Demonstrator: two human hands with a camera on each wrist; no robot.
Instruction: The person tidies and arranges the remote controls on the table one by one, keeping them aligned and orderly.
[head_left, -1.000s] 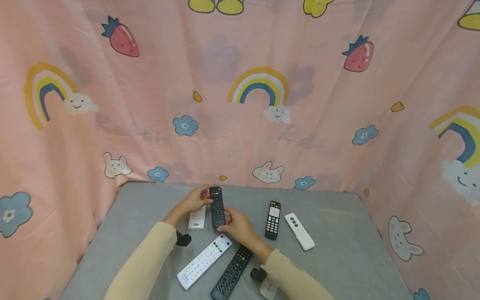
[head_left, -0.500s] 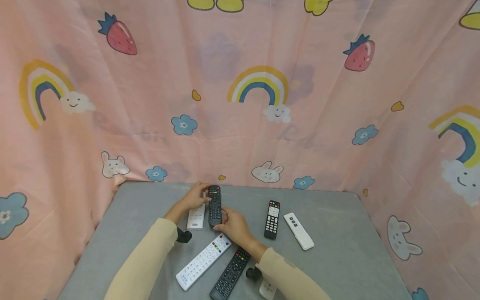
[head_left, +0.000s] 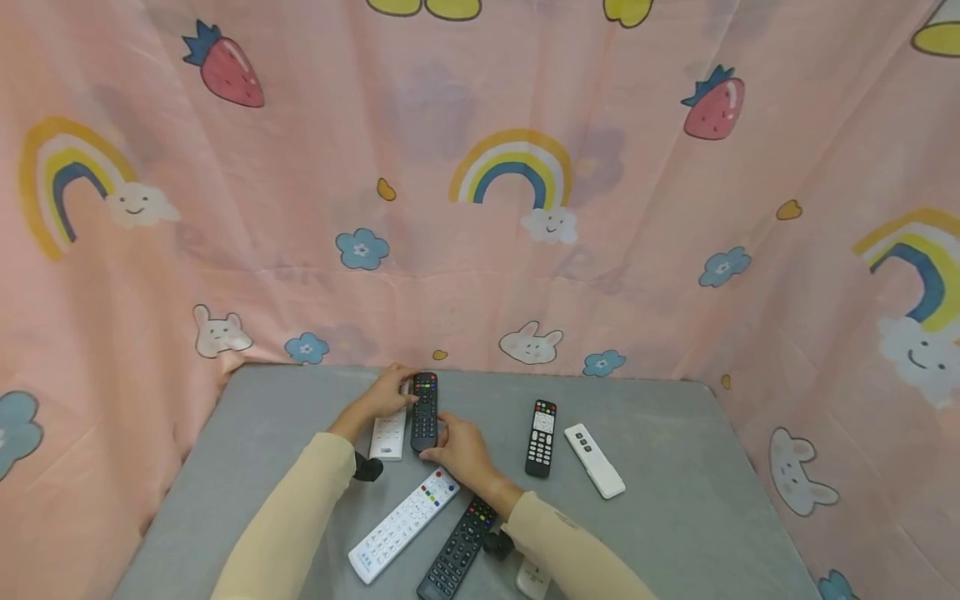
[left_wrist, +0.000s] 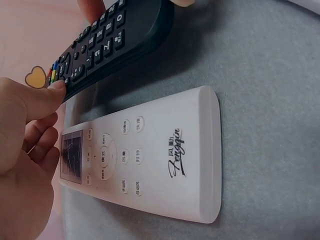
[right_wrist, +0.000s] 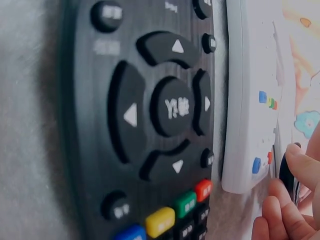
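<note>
Fingers of the left hand (head_left: 386, 394) and right hand (head_left: 465, 454) pinch the black remote (head_left: 424, 412) at its far and near ends, apparently just above the gray table (head_left: 667, 500). Since a second ago it has shifted slightly toward the short white remote (head_left: 387, 437) and straightened, leaving the pair nearly side by side.

Left arm (head_left: 292, 508) stretched forward, left hand (head_left: 386, 393) in a pinch grip near far edge of tabletop (head_left: 637, 408). Right arm (head_left: 573, 546) angled inward, right hand (head_left: 463, 452) pinching, farther from that edge.
</note>
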